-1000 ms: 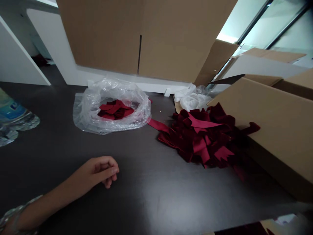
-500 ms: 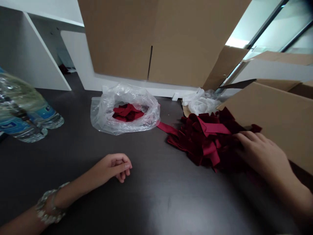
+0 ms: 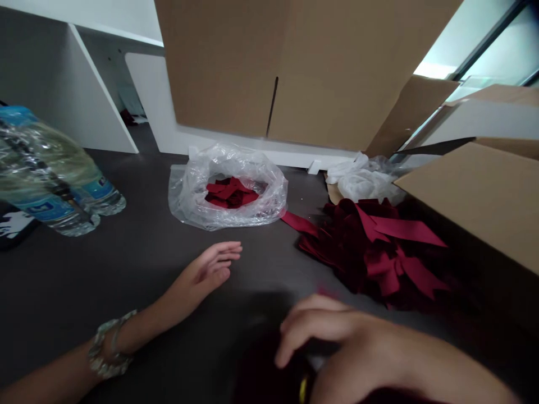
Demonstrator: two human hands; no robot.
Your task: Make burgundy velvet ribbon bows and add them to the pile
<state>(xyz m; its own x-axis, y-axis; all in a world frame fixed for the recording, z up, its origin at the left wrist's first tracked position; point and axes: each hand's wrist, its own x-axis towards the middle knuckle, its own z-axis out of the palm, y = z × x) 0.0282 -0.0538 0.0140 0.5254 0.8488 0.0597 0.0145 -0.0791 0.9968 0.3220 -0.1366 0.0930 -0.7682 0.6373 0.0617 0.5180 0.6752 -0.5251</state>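
Observation:
My left hand (image 3: pixel 213 268), with a beaded bracelet on the wrist, is held over the dark table with its fingers apart and nothing in them. Nearer to me, my right hand (image 3: pixel 337 342) curls round dark red fabric (image 3: pixel 265 370) at the bottom edge; the fabric is blurred and partly hidden by the hand. A small yellow thing (image 3: pixel 303 388) shows beneath that hand. A heap of red ribbon-like pieces (image 3: pixel 379 252) lies at the right. Behind my left hand, an open clear plastic bag (image 3: pixel 227 219) contains more red pieces (image 3: pixel 231 192).
Wrapped water bottles (image 3: pixel 63 179) stand at the left, beside a dark flat object (image 3: pixel 14 233). A large cardboard panel (image 3: pixel 303 73) rises at the back. An open cardboard box (image 3: pixel 475 196) borders the red heap at right, with crumpled white plastic (image 3: pixel 366 179) behind it.
My right hand has moved from the red heap down and left to the near middle, bringing dark red fabric. My left hand has shifted slightly up and its fingers have spread.

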